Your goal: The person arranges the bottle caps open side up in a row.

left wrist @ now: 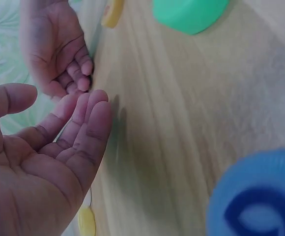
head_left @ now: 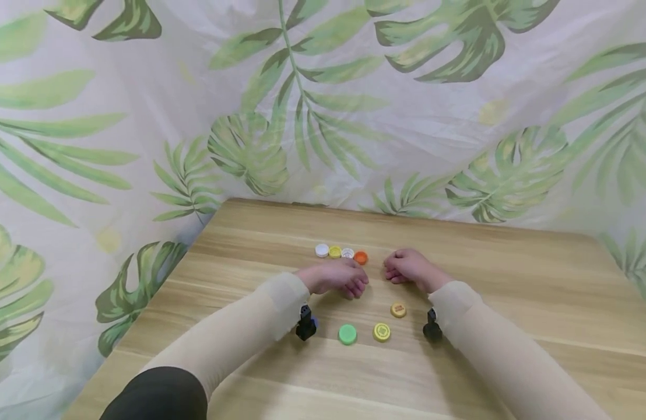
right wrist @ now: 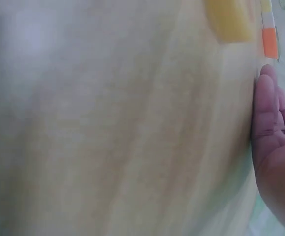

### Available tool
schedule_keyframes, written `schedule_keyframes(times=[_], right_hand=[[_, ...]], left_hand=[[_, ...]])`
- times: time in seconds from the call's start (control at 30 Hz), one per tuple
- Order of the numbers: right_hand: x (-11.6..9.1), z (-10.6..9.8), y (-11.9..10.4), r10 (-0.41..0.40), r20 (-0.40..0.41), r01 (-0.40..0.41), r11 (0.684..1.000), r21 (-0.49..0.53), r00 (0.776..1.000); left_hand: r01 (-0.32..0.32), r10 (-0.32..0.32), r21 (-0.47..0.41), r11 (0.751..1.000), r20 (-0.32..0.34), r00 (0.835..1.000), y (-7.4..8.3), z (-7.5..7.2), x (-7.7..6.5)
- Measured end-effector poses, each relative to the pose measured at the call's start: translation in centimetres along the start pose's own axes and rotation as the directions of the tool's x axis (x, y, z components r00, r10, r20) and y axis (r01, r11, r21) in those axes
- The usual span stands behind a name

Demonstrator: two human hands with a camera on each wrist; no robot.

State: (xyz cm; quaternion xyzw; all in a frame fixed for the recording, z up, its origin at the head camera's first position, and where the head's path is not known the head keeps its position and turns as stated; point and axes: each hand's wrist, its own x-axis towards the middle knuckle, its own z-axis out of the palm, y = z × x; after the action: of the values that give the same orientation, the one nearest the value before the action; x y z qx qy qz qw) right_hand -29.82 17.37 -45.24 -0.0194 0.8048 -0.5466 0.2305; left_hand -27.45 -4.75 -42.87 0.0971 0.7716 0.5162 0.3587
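the tabletop (head_left: 538, 274) looks like wood, smooth and grained, with a soft sheen. the green bottle cap (head_left: 347, 334) is smooth plastic; the blue bottle cap (left wrist: 253, 191), plastic too, is finely ridged along its edge. the leaf-print backdrop (head_left: 433, 116) is creased, thin-looking cloth. the cream sleeve (head_left: 234, 329) is matt fabric, the wrist mount (head_left: 305, 325) dark, plastic-looking.

In our bright head view, soft shadows cross the wood-grain tabletop (head_left: 386, 379) near six o'clock; in the right wrist view we find glare at ten, a blurred yellow cap (right wrist: 229, 20) near one.
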Motion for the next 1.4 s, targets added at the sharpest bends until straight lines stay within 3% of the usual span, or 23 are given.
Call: schedule_keyframes(times=[0.2,0.4,0.63,0.73,0.87,0.93,1.0,1.2,1.4], right_hand=[[-1.0,0.3,1.1,-0.031,0.013,0.032,0.997,-0.075,0.999],[-1.9,0.1,1.2,-0.073,0.045,0.079,0.987,-0.137,0.996],[-3.6,-1.3,1.3,-0.121,0.168,0.161,0.955,-0.249,0.978],[-4.4,-1.6,0.9,-0.142,0.231,0.224,0.897,-0.38,0.963],[-5.4,-1.4,0.6,-0.168,0.289,0.308,0.772,-0.556,0.943],[-5.7,-1.1,0.5,-0.186,0.289,0.329,0.727,-0.603,0.939],[-5.8,-0.9,0.6,-0.208,0.276,0.339,0.705,-0.623,0.938],[-5.3,-0.8,1.1,-0.253,0.179,0.31,0.76,-0.571,0.951],[-4.4,0.2,1.3,-0.274,0.101,0.279,0.749,-0.601,0.956]], left_hand=[[-0.005,0.005,0.008,1.0,0.018,1.0,-0.4,1.5,0.2],[-0.006,0.006,-0.026,1.0,-0.001,1.0,-0.7,2.0,0.2],[-0.044,0.043,0.07,0.997,0.021,0.999,-0.2,2.1,0.4],[-0.056,0.055,0.091,0.994,0.021,0.998,0.1,2.3,0.4],[-0.057,0.057,0.105,0.993,0.011,0.998,0.3,2.3,0.5],[-0.059,0.058,0.108,0.992,0.009,0.998,0.3,2.4,0.7],[-0.063,0.062,0.104,0.993,0.009,0.998,0.3,2.5,0.8],[-0.068,0.069,0.092,0.993,-0.003,0.998,0.4,3.0,1.2],[-0.059,0.063,0.079,0.995,-0.044,0.997,0.5,3.2,1.5]])
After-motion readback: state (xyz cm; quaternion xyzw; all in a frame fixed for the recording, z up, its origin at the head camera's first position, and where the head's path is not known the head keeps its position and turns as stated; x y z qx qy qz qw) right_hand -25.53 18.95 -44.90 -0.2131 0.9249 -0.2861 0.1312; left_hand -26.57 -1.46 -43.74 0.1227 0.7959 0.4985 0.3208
